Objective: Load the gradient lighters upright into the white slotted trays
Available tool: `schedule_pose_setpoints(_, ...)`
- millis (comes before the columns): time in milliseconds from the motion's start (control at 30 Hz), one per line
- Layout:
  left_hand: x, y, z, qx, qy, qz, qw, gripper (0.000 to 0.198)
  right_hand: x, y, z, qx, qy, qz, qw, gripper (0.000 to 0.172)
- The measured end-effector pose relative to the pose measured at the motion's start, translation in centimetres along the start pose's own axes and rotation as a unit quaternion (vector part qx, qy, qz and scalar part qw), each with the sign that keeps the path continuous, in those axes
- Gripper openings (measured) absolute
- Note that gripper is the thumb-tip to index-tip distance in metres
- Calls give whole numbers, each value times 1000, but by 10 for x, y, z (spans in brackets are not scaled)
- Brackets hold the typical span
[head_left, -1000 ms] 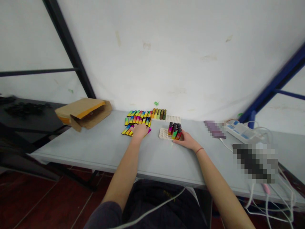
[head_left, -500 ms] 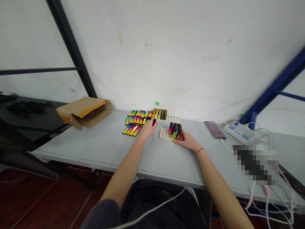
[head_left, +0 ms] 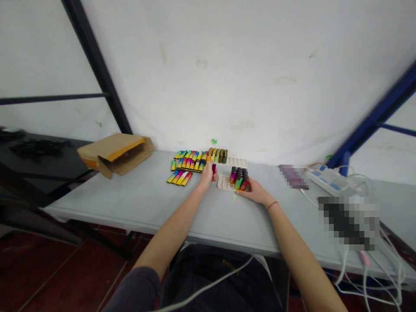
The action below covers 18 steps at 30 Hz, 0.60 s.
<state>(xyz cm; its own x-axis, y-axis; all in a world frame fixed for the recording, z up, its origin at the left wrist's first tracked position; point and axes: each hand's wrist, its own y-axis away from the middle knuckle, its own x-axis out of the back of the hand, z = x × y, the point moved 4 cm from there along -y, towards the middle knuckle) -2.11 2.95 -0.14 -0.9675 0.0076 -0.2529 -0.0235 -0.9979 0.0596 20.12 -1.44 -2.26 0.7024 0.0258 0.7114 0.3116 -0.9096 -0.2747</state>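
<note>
Gripping a slim, glossy purple oblong piece (head_left: 214,168), the left hand (head_left: 206,177), fingers closed, sits just off the nine o'clock side of a white, dimpled tray (head_left: 223,182). At its three o'clock end, the right hand (head_left: 255,192) curves against upright, black-topped multicoloured pieces (head_left: 238,182); I can't tell whether its half-hidden fingers grip. Flat rainbow-coloured sticks (head_left: 180,177) lie at the left hand's ten o'clock.

A grey table (head_left: 130,195) bears multicoloured sticks (head_left: 180,177), white trays (head_left: 224,182), brown packaging (head_left: 113,146) and a power strip (head_left: 331,180).

Yellow lettering (head_left: 231,264) on dark cloth (head_left: 247,290), green scrawl (head_left: 214,141) on white wall (head_left: 227,65), neither legible
</note>
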Motion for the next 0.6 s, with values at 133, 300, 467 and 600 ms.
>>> schedule_pose_setpoints(133,0,-1,-6,36,19,32,999,53,0,0,1,4,-6,2,1000,66)
schedule_pose_setpoints(300,3,-2,-7,49,69,84,993,43,-1,0,2,-2,0,0,1000,67)
schedule_pose_setpoints(467,4,2,-4,45,112,127,985,36,0,0,1,-4,9,-2,1000,67)
schedule_pose_setpoints(600,5,4,-2,36,122,124,984,36,0,0,1,-12,21,-4,1000,67)
